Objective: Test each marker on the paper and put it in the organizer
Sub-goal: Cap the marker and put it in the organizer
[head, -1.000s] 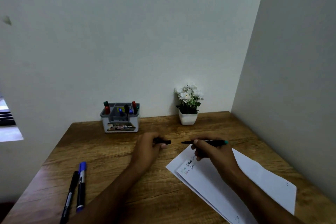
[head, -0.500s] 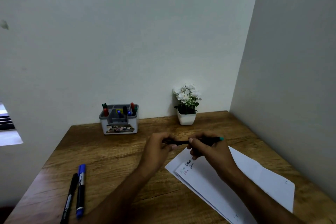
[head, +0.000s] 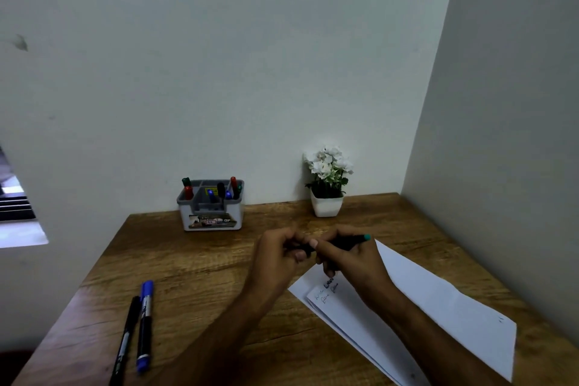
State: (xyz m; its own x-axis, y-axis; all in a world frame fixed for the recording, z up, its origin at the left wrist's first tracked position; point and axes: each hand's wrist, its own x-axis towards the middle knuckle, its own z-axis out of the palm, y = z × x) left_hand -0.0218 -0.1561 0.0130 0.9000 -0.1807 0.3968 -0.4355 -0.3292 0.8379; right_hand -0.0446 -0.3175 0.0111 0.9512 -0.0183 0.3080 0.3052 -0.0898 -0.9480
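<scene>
Wood-grained brown tabletop (head: 194,263) filled the lower part of my view, pushed into a corner of pale walls. White paper (head: 438,307), folded and lying at a slant, covered the near right part of it, with a few scribbled test marks in black and colour near its left corner. At the far edge against the wall stood the grey and white organizer (head: 210,207), left of centre, with red, green, blue and black markers upright in its compartments. Right of it, also by the wall, sat a small white pot of white flowers (head: 326,185).

My left hand (head: 275,257) and my right hand (head: 354,260) met in the middle of the scene, above the far left corner of the paper, knuckles nearly touching. Between them I held a black marker with a teal end (head: 354,241), lying roughly level, the teal end sticking out to the right. My right fingers were curled round its barrel; my left fingers were curled and pinching its left end, where I could not tell cap from body.

On the near left of the tabletop lay a blue marker (head: 144,326) and, just beside it on the left, a black marker (head: 125,341), both pointing away from me.
</scene>
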